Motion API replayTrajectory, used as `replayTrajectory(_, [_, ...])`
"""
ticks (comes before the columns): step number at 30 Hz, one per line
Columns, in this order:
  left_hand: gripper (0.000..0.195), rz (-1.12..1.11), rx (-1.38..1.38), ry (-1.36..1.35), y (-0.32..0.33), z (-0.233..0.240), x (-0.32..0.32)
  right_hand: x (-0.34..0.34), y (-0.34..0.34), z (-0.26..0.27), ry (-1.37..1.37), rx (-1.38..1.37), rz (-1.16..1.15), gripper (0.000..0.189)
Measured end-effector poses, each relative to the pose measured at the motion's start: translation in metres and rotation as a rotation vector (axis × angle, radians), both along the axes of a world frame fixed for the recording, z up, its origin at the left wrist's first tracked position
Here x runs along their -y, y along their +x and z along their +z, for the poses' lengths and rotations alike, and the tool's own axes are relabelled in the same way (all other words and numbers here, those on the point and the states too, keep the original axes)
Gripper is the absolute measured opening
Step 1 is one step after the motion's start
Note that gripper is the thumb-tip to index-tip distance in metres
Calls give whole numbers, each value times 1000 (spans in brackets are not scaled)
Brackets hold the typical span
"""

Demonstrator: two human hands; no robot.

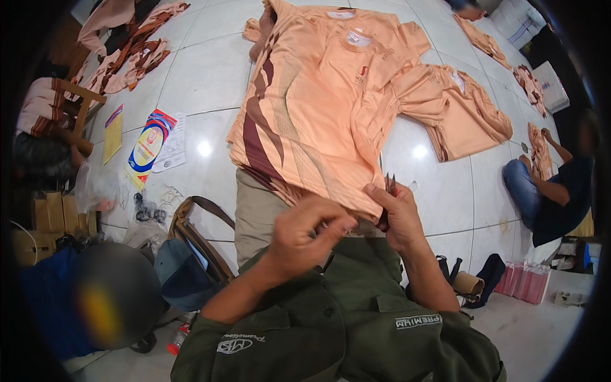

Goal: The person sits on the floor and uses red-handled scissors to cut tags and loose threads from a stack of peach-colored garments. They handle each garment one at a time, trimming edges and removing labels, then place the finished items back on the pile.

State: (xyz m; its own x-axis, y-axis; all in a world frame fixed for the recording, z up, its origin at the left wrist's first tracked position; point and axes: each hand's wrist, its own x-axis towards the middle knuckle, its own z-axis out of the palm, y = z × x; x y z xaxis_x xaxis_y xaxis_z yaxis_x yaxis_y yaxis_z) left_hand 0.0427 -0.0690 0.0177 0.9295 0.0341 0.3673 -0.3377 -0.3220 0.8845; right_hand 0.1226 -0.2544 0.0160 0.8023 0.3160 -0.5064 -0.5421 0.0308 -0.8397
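A peach T-shirt (324, 110) with maroon wave stripes lies spread over my outstretched legs, its collar pointing away from me. My right hand (403, 215) grips the hem between thumb and fingers. The same hand also holds small thread snips (391, 185) with red on them, their blades pointing up past the fabric. My left hand (305, 234) is beside the hem with curled fingers, the thumb close to the index finger. Whether a thread or cloth is pinched there is hidden. Another peach shirt (470, 114) lies folded on the floor to the right.
White floor tiles (210, 86) surround me. Left are printed plastic packets (150, 145), a blue and brown bag (191, 267) and cardboard boxes (47, 215). Another person (563, 186) sits at right, handling a peach garment (539, 153). Pink packs (522, 281) stand at lower right.
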Motion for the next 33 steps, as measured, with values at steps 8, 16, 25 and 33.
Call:
replayTrajectory(8, [67,-112,248,604,25,0,-1,-10,-4,8,57,76,-107,24])
replayTrajectory(16, [40,462,-232,-59,66,-8,-64,14,11,9,-107,285,-65,21])
replayTrajectory(25, [46,-65,95,555,23,-28,-39,26,-1,-27,-478,575,314,17])
replayTrajectory(33, [17,-109,-304,19,33,-40,-29,16,3,-14,-457,599,203,16])
